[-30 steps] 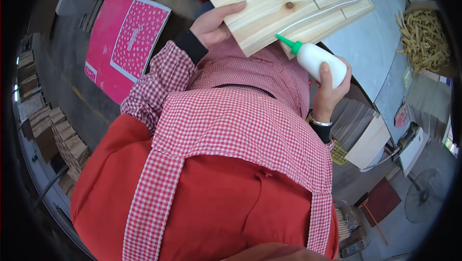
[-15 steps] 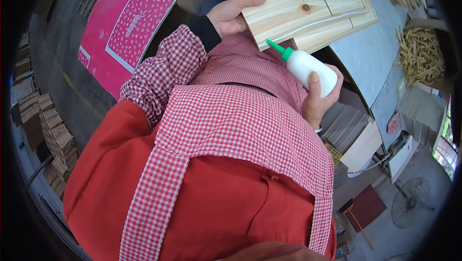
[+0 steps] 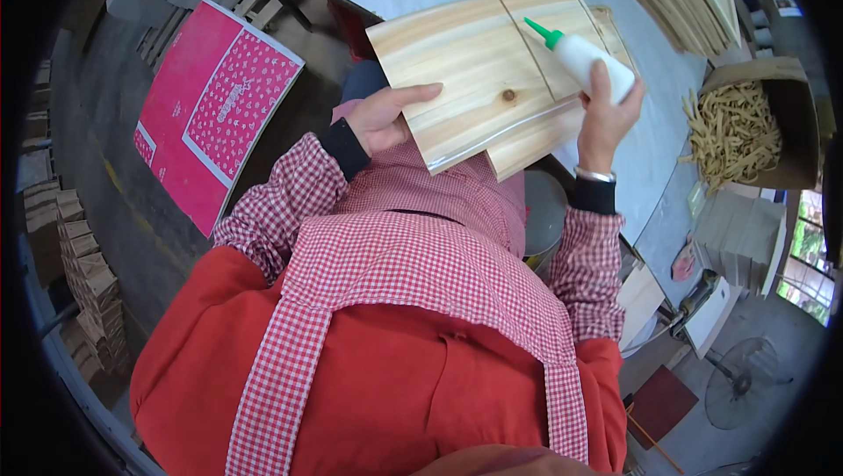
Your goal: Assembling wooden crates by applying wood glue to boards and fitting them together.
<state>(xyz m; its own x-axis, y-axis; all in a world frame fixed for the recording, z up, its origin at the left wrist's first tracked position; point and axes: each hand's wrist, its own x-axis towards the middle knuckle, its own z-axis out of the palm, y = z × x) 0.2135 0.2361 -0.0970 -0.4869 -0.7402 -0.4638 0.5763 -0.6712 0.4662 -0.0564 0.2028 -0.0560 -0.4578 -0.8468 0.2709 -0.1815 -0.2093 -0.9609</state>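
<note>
Bottle (image 3: 590, 65) swings away from the bead's left end to the upper board's (image 3: 448, 59) far right

Half a second ago, I had the green nozzle (image 3: 543, 32) at the left end of the pale bead (image 3: 505, 136); now it points up and left above the far right part of the upper board, past the dark groove. From where I sit, I can't be sure whether its tip touches the wood or hangs just over it.

My right hand (image 3: 608, 120) is wrapped around the white bottle, the thumb lying along its side. My left hand (image 3: 386, 120) pinches the upper board by its left edge, near the close corner, with the thumb flat on the top face and the fingers mostly hidden underneath.

The upper board sits tilted across the near edge of the table (image 3: 659, 151), its close corner out over the lap. The bead runs along its near edge, below a brown knot (image 3: 508, 95). A lower board (image 3: 527, 147) juts out from beneath it on the near side.

At the table's right edge I see a cardboard box (image 3: 797, 116) of wood strips (image 3: 733, 138); stacked panels (image 3: 680, 6) lean toward the far right corner.
</note>
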